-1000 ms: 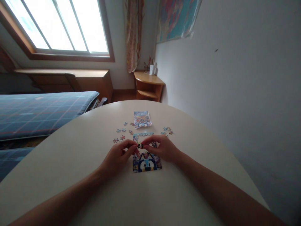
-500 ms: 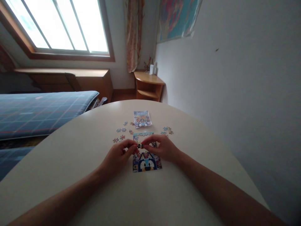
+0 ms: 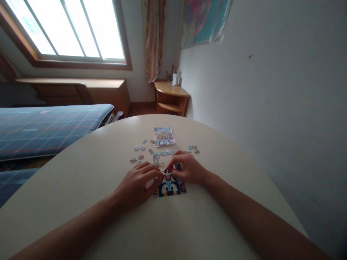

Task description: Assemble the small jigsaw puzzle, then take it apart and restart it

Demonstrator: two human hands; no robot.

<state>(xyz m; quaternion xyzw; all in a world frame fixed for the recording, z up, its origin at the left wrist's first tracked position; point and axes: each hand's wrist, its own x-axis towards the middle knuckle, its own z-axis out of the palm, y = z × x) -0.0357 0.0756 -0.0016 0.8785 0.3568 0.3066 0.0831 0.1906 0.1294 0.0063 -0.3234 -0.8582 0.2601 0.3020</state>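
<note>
On the table lies a partly assembled jigsaw puzzle [image 3: 169,190], a blue cartoon dog's face filling its near part. My right hand [image 3: 188,167] pinches a small dark puzzle piece [image 3: 166,171] between thumb and fingertips, just above the dog's ears. From the left, my left hand [image 3: 141,181] reaches over the puzzle's left edge with fingers stretched out and apart. Its fingertips rest at the puzzle near the ears, and it holds nothing that I can see. A yellowish piece [image 3: 161,164] lies within the puzzle's frame. Both hands hide parts of the puzzle.
Loose puzzle pieces [image 3: 141,157] are scattered left of the puzzle, and more pieces [image 3: 193,148] lie to its right. Beyond it is a printed picture sheet [image 3: 164,137]. The round pale table [image 3: 108,173] has a plaid mattress [image 3: 54,126] at its left and a wall at its right.
The dark piece has moved from between both hands down toward the dog's ears, in my right hand. My left hand has let go of it, and its fingers have spread over the puzzle.
</note>
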